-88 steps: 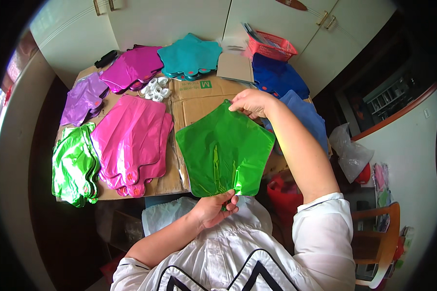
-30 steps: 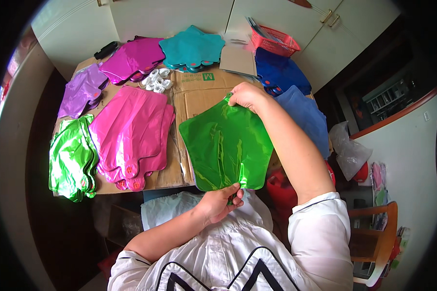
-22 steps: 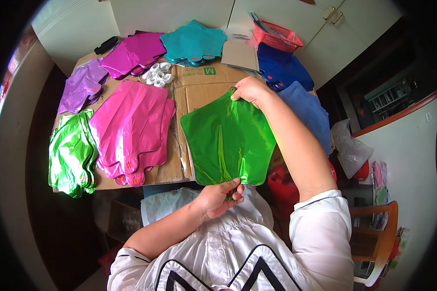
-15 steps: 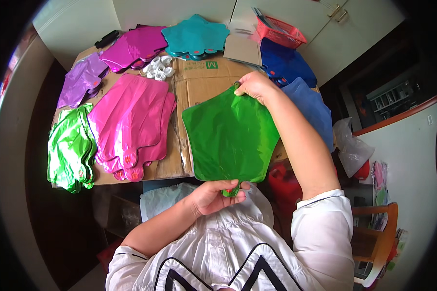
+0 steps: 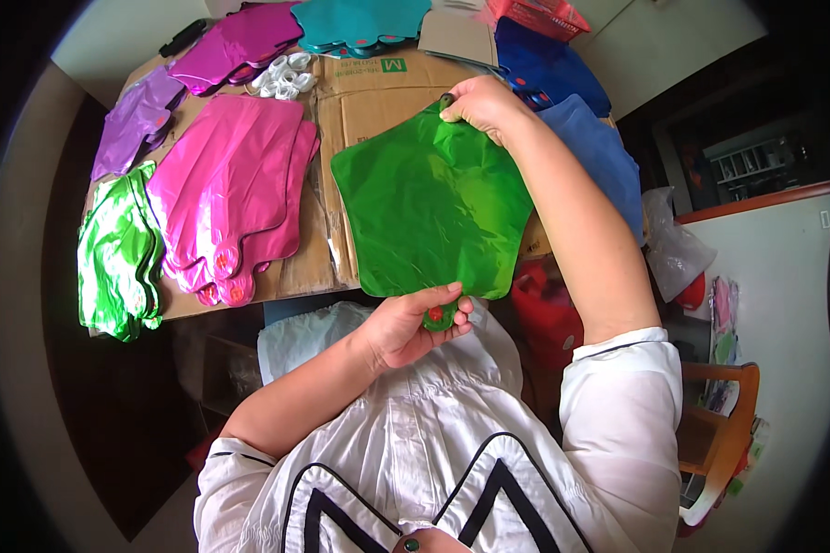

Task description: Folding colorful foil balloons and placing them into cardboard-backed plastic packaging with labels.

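A flat, shiny green foil balloon [image 5: 433, 203], five-sided with a rounded tab, is stretched between my hands over the table's near edge. My right hand [image 5: 481, 106] pinches its top corner, where a small dark loop shows. At the bottom, my left hand [image 5: 415, 324] grips the tab, thumb on top; a red spot shows on the tab beside the thumb. To the left lie stacks of pink foil balloons [image 5: 235, 175] and bright green foil balloons [image 5: 118, 253]. My right forearm passes in front of the pale blue foil stack [image 5: 595, 157].
The cardboard-covered table [image 5: 332, 101] also bears purple [image 5: 134, 120], magenta [image 5: 235, 46], teal [image 5: 360, 26] and dark blue foil stacks [image 5: 549, 69]. White ribbon rolls [image 5: 286, 76], a brown card [image 5: 456, 39] and a red basket [image 5: 544, 14] sit farther back. A wooden chair [image 5: 742, 415] stands at right.
The view has tilted, so the table sits higher in the picture. Both hands keep their hold on the green balloon; more of its red-spotted tab shows at my left hand.
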A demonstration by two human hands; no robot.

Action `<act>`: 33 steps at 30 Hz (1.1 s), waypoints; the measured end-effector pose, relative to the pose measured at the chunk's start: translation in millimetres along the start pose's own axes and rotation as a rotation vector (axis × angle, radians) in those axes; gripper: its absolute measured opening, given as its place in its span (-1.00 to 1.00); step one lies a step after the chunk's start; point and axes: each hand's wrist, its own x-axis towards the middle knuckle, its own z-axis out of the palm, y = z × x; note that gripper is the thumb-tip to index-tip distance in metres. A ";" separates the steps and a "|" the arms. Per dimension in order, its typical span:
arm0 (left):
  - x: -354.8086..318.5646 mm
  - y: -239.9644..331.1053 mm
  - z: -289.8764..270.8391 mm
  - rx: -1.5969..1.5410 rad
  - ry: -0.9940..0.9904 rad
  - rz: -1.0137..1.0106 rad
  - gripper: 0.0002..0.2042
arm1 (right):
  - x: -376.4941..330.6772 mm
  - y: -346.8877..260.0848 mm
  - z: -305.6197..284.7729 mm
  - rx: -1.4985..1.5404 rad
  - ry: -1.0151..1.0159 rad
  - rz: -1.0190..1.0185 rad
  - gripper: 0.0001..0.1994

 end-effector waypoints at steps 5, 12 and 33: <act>1.8 -1.1 7.3 0.005 0.046 0.007 -0.82 | 1.8 -0.5 -0.2 0.027 -0.018 0.017 -0.95; 6.0 -4.3 4.3 -0.023 0.036 -0.012 -0.89 | -5.1 -8.2 0.8 0.032 -0.022 0.026 -0.95; 2.6 -7.8 10.2 0.016 0.062 0.056 -0.82 | -3.4 -3.0 3.2 0.114 -0.046 0.035 -0.92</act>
